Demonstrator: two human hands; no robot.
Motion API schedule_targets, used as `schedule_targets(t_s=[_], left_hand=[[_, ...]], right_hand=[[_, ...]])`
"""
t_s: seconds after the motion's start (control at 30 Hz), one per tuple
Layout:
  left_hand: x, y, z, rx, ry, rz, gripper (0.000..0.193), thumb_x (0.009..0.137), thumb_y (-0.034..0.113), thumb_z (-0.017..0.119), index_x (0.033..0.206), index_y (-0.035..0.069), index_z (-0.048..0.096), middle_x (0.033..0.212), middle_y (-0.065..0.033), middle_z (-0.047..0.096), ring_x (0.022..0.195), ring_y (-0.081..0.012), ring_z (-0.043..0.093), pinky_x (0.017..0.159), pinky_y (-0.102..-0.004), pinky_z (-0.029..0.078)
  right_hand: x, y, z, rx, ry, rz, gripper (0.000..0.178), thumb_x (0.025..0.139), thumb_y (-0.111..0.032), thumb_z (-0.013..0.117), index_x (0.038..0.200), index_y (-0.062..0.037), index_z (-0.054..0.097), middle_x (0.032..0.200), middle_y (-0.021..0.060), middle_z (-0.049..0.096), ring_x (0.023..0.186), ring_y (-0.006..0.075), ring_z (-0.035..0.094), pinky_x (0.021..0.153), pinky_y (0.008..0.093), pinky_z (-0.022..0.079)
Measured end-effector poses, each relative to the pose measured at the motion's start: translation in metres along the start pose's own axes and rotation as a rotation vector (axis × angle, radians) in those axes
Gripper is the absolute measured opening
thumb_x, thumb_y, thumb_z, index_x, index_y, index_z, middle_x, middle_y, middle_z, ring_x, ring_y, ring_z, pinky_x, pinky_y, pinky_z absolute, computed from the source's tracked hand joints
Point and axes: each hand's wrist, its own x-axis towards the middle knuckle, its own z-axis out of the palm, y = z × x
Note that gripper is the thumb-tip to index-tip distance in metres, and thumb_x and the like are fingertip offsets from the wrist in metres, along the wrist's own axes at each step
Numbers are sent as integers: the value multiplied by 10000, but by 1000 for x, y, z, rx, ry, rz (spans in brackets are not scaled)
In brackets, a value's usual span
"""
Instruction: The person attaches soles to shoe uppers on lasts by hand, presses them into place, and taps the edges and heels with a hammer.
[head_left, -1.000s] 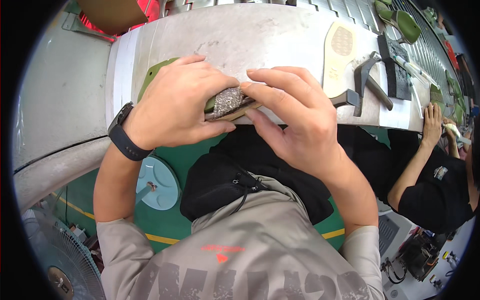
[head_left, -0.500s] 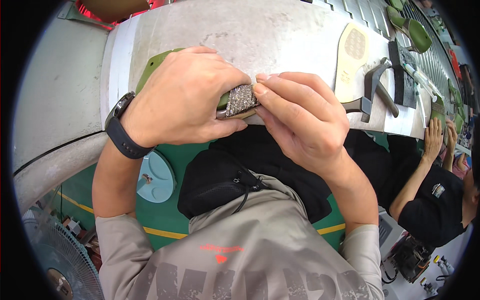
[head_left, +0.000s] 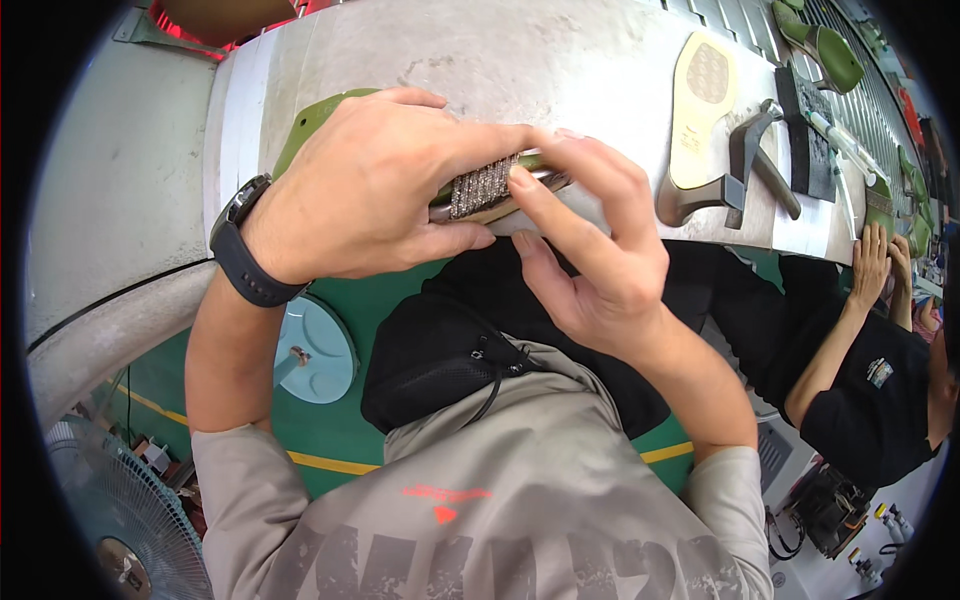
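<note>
Head view: a green shoe [head_left: 318, 122] with a glittery strap [head_left: 482, 190] sits toward eleven o'clock, clamped in the left hand [head_left: 355, 185]. The right hand [head_left: 608, 250], at two o'clock, rests its index fingertip on the strap, thumb standing apart. Farther out at two o'clock lies a hammer [head_left: 775, 183].

You've a taupe-grey short-slv. tee [head_left: 470, 450] on, w/ a small red print [head_left: 443, 514] up front & big, distressed dk. grey lettering [head_left: 390, 570] beneath. Yr. L hand [head_left: 360, 190] & R hand [head_left: 610, 265] are bare; a blk. watch [head_left: 240, 242], round case & dk. strap, rings yr. L wrist. Blk. fabric [head_left: 420, 390] w/ a zip pull [head_left: 478, 355] & cord [head_left: 487, 400] at yr. waist.
</note>
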Motion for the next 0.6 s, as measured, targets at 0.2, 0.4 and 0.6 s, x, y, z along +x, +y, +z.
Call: schedule_targets(t_s=[0.2,0.4,0.6], left_hand=[[5,-2,-4,-21,-65,-11,683,670,202,913,1309,94,698,1112,-101,764,897,-352,700,986,-470,540],[5,-3,-2,-38,-19,4,602,651,185,907,1215,84,722,983,-116,743,836,-377,665,904,-449,544],[5,-1,-2,-53,0,-8,472,646,185,890,1072,72,720,836,-119,693,795,-388,638,867,-447,544]], right_hand=[[17,15,0,-27,106,-106,463,583,31,821,1035,-61,785,1070,99,718,898,287,671,740,362,574],[50,25,-22,19,-139,-265,335,597,64,806,919,-1,740,932,116,712,796,285,688,658,356,570],[73,22,-34,-8,-346,-335,308,600,31,793,896,-11,718,937,88,681,750,259,653,610,337,540]])
